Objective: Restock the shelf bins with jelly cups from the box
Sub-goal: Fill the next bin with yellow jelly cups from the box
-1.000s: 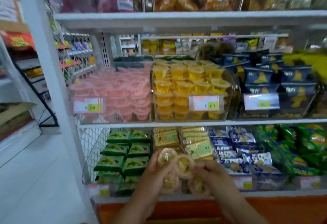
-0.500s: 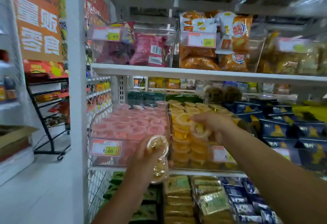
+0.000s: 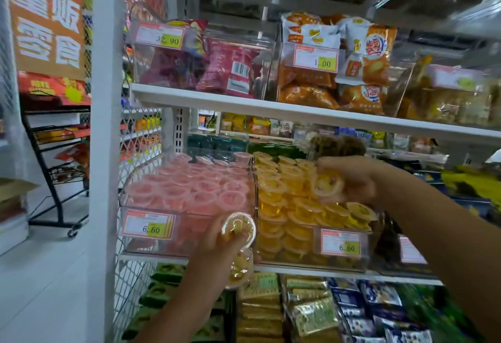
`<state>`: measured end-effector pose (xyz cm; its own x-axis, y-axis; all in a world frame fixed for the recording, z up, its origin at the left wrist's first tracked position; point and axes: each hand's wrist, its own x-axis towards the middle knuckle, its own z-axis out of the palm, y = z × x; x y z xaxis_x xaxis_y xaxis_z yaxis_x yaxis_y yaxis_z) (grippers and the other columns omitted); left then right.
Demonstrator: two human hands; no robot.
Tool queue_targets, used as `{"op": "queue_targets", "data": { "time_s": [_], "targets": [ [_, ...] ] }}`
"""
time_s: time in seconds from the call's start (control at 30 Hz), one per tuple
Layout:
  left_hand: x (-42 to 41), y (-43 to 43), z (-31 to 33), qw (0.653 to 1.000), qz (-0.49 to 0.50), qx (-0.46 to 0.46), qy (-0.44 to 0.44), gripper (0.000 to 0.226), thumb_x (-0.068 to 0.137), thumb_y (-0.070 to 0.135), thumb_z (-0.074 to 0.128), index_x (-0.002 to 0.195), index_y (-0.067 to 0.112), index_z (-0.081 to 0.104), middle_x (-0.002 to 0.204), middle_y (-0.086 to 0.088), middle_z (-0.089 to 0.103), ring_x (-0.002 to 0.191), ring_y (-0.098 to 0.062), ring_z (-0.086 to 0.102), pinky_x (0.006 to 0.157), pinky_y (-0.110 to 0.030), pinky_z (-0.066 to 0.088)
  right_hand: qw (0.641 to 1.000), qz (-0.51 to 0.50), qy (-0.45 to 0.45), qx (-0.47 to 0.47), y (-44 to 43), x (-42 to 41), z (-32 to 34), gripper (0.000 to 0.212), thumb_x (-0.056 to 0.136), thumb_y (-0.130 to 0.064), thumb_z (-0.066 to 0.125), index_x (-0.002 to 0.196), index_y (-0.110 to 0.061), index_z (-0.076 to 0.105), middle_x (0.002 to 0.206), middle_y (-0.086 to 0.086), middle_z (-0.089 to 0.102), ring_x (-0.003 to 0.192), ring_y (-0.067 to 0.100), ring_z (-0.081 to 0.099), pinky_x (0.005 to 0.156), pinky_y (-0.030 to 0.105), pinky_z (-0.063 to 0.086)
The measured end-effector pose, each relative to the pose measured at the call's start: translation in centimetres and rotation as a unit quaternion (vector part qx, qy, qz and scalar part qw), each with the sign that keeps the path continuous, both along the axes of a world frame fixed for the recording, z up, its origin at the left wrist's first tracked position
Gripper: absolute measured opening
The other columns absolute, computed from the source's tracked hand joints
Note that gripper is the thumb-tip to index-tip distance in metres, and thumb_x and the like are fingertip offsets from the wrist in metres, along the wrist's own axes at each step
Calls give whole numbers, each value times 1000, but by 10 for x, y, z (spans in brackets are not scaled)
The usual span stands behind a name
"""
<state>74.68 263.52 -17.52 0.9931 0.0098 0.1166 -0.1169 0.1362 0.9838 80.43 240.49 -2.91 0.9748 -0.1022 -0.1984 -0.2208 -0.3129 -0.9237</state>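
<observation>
My right hand [image 3: 352, 180] is gripping a yellow jelly cup [image 3: 326, 184] over the yellow bin [image 3: 311, 261] (nearly full); my left hand [image 3: 225, 250] is clutching two more cups [image 3: 240, 245] below the bin's front edge.

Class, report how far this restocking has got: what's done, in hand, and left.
Done: the yellow jelly bin is heaped high, and the pink jelly bin beside it looks full. In hand: the right hand holds a yellow jelly cup over that pile. Left: the left hand grips two more cups in front of the bins. The box is out of view.
</observation>
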Motion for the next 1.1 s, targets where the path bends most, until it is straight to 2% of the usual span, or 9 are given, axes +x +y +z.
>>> {"op": "queue_targets", "data": {
  "time_s": [0.13, 0.33, 0.43, 0.5, 0.63, 0.77, 0.83, 0.97, 1.1],
  "targets": [
    [-1, -7, 0, 999, -26, -18, 16, 26, 89, 24, 66, 104, 45, 63, 93, -8, 72, 76, -27, 73, 60, -40, 59, 992, -78, -61, -80, -8, 3, -9, 30, 87, -20, 70, 108, 0, 64, 95, 14, 67, 76, 23, 64, 64, 34, 53],
    [-1, -8, 0, 1000, -26, -5, 10, 26, 90, 28, 65, 104, 49, 62, 94, -6, 73, 79, -27, 73, 68, -47, 60, 981, -111, -89, -131, 11, 8, -23, 21, 88, -13, 69, 97, 6, 65, 68, 15, 63, 53, 19, 54, 49, 28, 45],
    [-1, -6, -2, 1000, -10, 4, 8, 26, 89, 31, 66, 106, 51, 61, 95, 0, 71, 80, -21, 72, 68, -40, 60, 987, -111, -79, -87, 17, 10, -28, 17, 91, -4, 62, 104, 6, 62, 71, 18, 66, 50, 19, 61, 49, 27, 53],
    [-3, -6, -4, 1000, -16, -4, 13, 28, 87, 33, 67, 103, 55, 61, 97, 1, 72, 85, -23, 72, 78, -50, 58, 990, -107, -77, -58, 17, 9, -29, 18, 90, -4, 64, 106, 3, 61, 77, 18, 67, 52, 19, 64, 46, 25, 55],
    [-5, -8, -6, 999, -30, 5, 17, 26, 91, 33, 63, 109, 51, 57, 76, 10, 74, 74, -17, 73, 79, -49, 59, 992, -91, -88, -20, 8, -2, -29, 19, 89, -10, 67, 104, 1, 64, 84, 18, 68, 57, 19, 66, 53, 25, 58],
    [-7, -15, -1, 999, -50, -9, 16, 20, 95, 34, 56, 100, 52, 61, 90, 1, 75, 80, -29, 73, 77, -48, 57, 969, -113, -172, -135, -2, -23, -37, 11, 92, -17, 63, 89, -8, 69, 84, 7, 68, 59, 16, 63, 65, 30, 59],
    [-8, -21, 4, 997, -69, -4, 18, 29, 98, 25, 51, 98, 51, 63, 92, -3, 75, 80, -30, 73, 68, -42, 58, 963, -75, -194, -172, 0, -40, -45, 14, 92, -20, 63, 83, -12, 70, 83, 2, 69, 58, 12, 60, 56, 23, 53],
    [-9, -36, 7, 994, -93, 50, -1, 26, 96, 35, 54, 100, 60, 61, 100, 5, 73, 89, -22, 72, 86, -50, 55, 976, 118, -97, -155, 14, -69, -64, 17, 89, -33, 66, 93, -19, 74, 79, 2, 72, 66, 10, 61, 59, 20, 50],
    [-15, -49, 13, 990, -123, 61, -20, 29, 86, 53, 56, 115, 58, 53, 95, 21, 68, 80, -1, 68, 77, -30, 56, 982, 113, -118, -100, 14, -75, -78, 9, 90, -20, 67, 85, -14, 72, 65, 2, 67, 54, 7, 57, 49, 17, 43]
  ]
}}
